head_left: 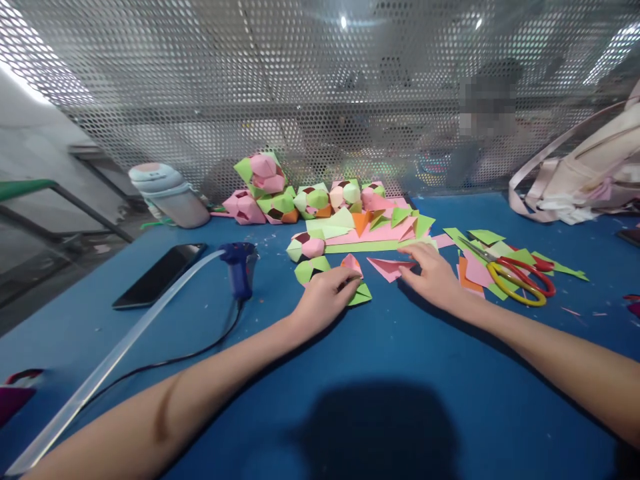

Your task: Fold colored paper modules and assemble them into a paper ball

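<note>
My left hand (324, 298) rests on the blue table (380, 347), fingers curled over a small folded green and pink paper piece (360, 292). A pink folded triangle (351, 263) stands just beyond it. My right hand (434, 272) lies a little to the right, its fingertips pressing the edge of a flat pink paper triangle (389, 267). A green and pink folded paper ball (311, 268) sits left of my left hand's fingers.
Several folded paper balls (280, 193) and cut paper sheets (370, 227) lie at the back. Scissors (515, 275) with red and yellow handles rest on scraps at right. A blue glue gun (240, 267), a phone (159, 275), a bottle (170, 193) and a bag (585, 180) surround them.
</note>
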`<act>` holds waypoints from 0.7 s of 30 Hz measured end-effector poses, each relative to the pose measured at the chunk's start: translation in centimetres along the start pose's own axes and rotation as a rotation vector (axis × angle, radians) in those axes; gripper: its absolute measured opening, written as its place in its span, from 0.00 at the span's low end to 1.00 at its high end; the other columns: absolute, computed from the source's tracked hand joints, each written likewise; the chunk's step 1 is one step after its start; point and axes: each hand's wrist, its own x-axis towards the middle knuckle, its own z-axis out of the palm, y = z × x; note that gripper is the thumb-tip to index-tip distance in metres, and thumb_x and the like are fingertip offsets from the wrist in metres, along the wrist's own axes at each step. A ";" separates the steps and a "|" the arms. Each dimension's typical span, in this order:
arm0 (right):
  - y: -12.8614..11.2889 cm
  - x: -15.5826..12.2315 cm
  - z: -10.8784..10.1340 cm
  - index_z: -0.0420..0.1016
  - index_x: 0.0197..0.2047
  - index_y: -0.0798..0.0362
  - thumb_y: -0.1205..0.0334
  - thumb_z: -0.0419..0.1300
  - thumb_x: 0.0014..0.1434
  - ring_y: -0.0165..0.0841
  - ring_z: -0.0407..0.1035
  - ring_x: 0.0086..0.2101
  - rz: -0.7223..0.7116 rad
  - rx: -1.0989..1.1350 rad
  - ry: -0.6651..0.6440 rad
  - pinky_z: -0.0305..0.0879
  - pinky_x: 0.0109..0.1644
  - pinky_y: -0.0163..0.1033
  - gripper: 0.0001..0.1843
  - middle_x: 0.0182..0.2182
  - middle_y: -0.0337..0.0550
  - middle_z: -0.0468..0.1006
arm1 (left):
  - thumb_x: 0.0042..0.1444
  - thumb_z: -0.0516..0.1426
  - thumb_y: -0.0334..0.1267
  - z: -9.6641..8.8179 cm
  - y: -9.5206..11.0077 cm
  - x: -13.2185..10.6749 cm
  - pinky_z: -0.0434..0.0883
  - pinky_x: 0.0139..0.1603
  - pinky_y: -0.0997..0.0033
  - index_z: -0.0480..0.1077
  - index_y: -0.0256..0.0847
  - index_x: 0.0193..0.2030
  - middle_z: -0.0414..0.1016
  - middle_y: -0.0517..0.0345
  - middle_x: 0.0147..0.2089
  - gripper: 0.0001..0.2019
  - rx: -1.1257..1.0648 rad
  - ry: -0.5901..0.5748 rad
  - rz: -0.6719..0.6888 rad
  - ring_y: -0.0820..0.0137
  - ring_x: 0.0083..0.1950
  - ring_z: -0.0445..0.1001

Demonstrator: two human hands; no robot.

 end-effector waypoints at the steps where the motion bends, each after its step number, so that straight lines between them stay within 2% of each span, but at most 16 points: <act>1: 0.9 0.3 0.1 0.73 0.48 0.52 0.65 0.59 0.54 0.41 0.67 0.47 0.025 -0.026 -0.014 0.62 0.52 0.50 0.16 0.47 0.50 0.74 | 0.60 0.53 0.38 -0.1 -0.3 0.2 0.69 0.38 0.71 0.74 0.40 0.43 0.78 0.53 0.38 0.11 0.045 0.010 0.007 0.69 0.36 0.73; 3: 2.1 0.6 0.1 0.75 0.43 0.53 0.64 0.60 0.54 0.40 0.69 0.42 0.053 -0.029 -0.041 0.64 0.48 0.48 0.12 0.42 0.48 0.77 | 0.60 0.53 0.40 -0.4 -0.6 0.4 0.70 0.41 0.68 0.71 0.39 0.50 0.77 0.51 0.43 0.14 0.107 0.056 0.014 0.67 0.40 0.73; 5: 2.7 0.7 0.1 0.76 0.36 0.53 0.63 0.57 0.56 0.37 0.70 0.36 0.084 -0.008 -0.051 0.64 0.43 0.44 0.07 0.35 0.45 0.78 | 0.60 0.53 0.40 -0.8 -0.4 0.5 0.70 0.47 0.64 0.68 0.38 0.53 0.74 0.48 0.49 0.16 0.132 0.147 0.056 0.64 0.49 0.72; 7: 2.5 0.6 -0.1 0.75 0.33 0.54 0.63 0.54 0.59 0.34 0.69 0.33 0.125 0.020 -0.035 0.63 0.39 0.41 0.09 0.31 0.43 0.77 | 0.61 0.51 0.38 -1.1 0.2 0.3 0.67 0.53 0.63 0.70 0.38 0.51 0.74 0.48 0.50 0.14 0.127 0.228 0.127 0.63 0.53 0.70; 9: 1.9 0.5 -0.5 0.73 0.33 0.54 0.61 0.53 0.60 0.32 0.68 0.32 0.165 0.054 -0.019 0.63 0.36 0.38 0.10 0.31 0.41 0.76 | 0.62 0.49 0.35 -1.4 1.1 0.0 0.68 0.52 0.66 0.72 0.39 0.45 0.76 0.51 0.44 0.12 0.094 0.238 0.150 0.66 0.48 0.72; 12: 0.8 0.0 -1.3 0.71 0.32 0.54 0.58 0.52 0.61 0.30 0.67 0.27 0.203 0.099 -0.029 0.61 0.31 0.35 0.11 0.26 0.38 0.74 | 0.63 0.49 0.37 -1.4 2.4 -0.7 0.70 0.43 0.72 0.72 0.40 0.40 0.77 0.55 0.36 0.10 -0.012 0.178 0.044 0.70 0.38 0.74; 15: -0.2 -1.1 -2.2 0.69 0.29 0.53 0.56 0.52 0.62 0.29 0.65 0.25 0.257 0.175 -0.083 0.60 0.28 0.34 0.13 0.23 0.36 0.71 | 0.61 0.53 0.39 -0.9 3.5 -1.4 0.70 0.37 0.74 0.72 0.40 0.36 0.76 0.58 0.31 0.09 -0.170 0.118 -0.052 0.72 0.32 0.73; 18: -1.3 -2.4 -3.0 0.69 0.31 0.53 0.56 0.52 0.62 0.29 0.67 0.26 0.334 0.260 -0.153 0.61 0.30 0.34 0.12 0.23 0.36 0.71 | 0.61 0.53 0.42 -0.3 4.2 -1.9 0.70 0.33 0.74 0.70 0.40 0.33 0.73 0.60 0.28 0.10 -0.363 -0.010 -0.142 0.73 0.29 0.73; 21: -2.4 -3.7 -3.7 0.69 0.33 0.52 0.56 0.52 0.63 0.29 0.69 0.27 0.382 0.288 -0.195 0.62 0.30 0.34 0.11 0.24 0.35 0.71 | 0.64 0.48 0.44 0.1 4.8 -2.3 0.68 0.31 0.74 0.63 0.40 0.30 0.70 0.63 0.23 0.14 -0.496 -0.154 -0.241 0.75 0.25 0.71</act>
